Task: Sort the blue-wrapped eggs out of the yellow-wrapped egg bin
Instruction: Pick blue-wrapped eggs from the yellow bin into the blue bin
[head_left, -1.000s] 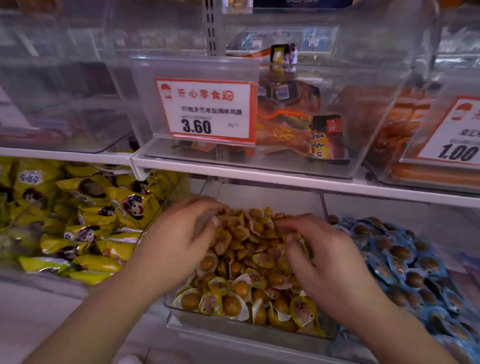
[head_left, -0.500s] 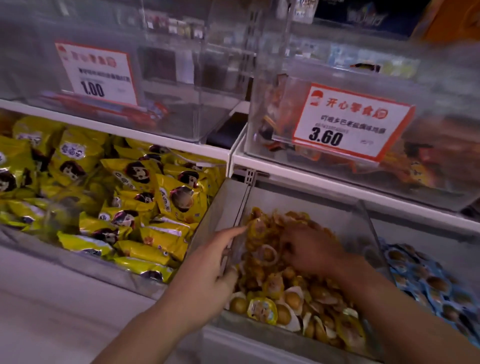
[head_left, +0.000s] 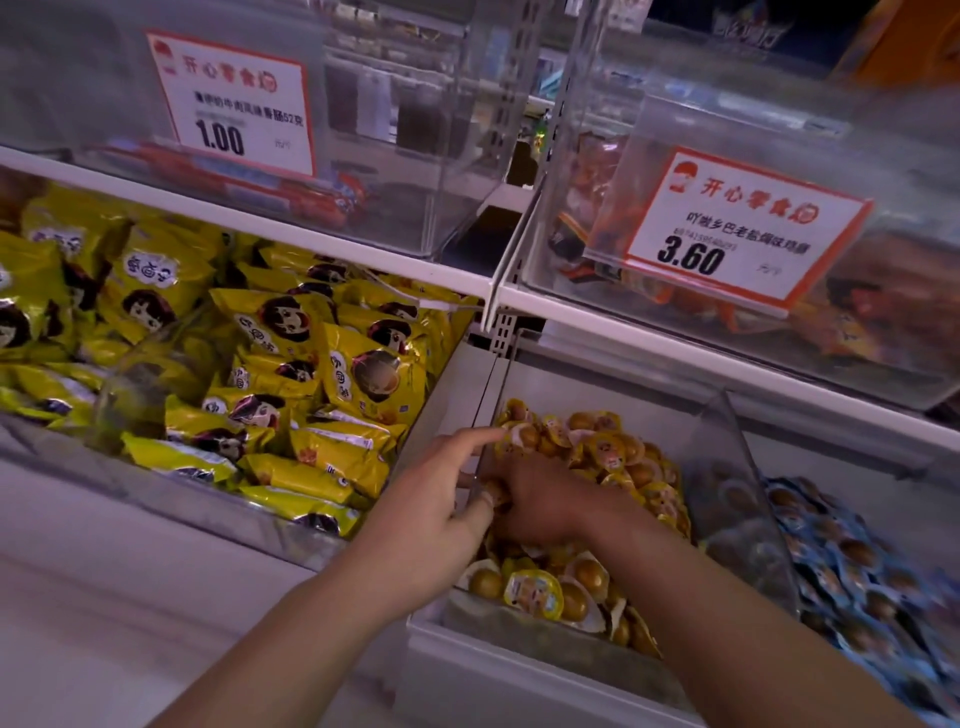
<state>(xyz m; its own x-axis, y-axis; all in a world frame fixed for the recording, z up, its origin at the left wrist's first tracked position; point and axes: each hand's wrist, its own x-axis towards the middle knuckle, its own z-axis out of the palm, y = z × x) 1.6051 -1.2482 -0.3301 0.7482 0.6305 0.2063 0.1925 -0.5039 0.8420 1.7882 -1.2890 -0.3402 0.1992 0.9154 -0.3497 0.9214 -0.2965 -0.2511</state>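
A clear bin (head_left: 519, 670) on the lower shelf holds a heap of yellow-wrapped eggs (head_left: 608, 457). My left hand (head_left: 431, 514) lies against the bin's left wall, fingers stretched out, the index tip touching eggs at the wall's top. My right hand (head_left: 545, 504) reaches across the heap to that same left side, its back facing up. Its fingers are buried among the eggs and behind my left hand. The neighbouring bin to the right is full of blue-wrapped eggs (head_left: 852, 566). I see no blue wrapper in the yellow heap.
A clear slanted divider (head_left: 737, 509) separates the two egg bins. Yellow snack bags (head_left: 291, 364) fill the bin to the left. The white shelf edge (head_left: 675, 343) overhangs close above, carrying clear bins with price tags 1.00 (head_left: 234, 104) and 3.60 (head_left: 737, 228).
The view has swung left. My right hand has moved from the heap's right side across to its left side beside my left hand, which shifted to the bin's left wall.
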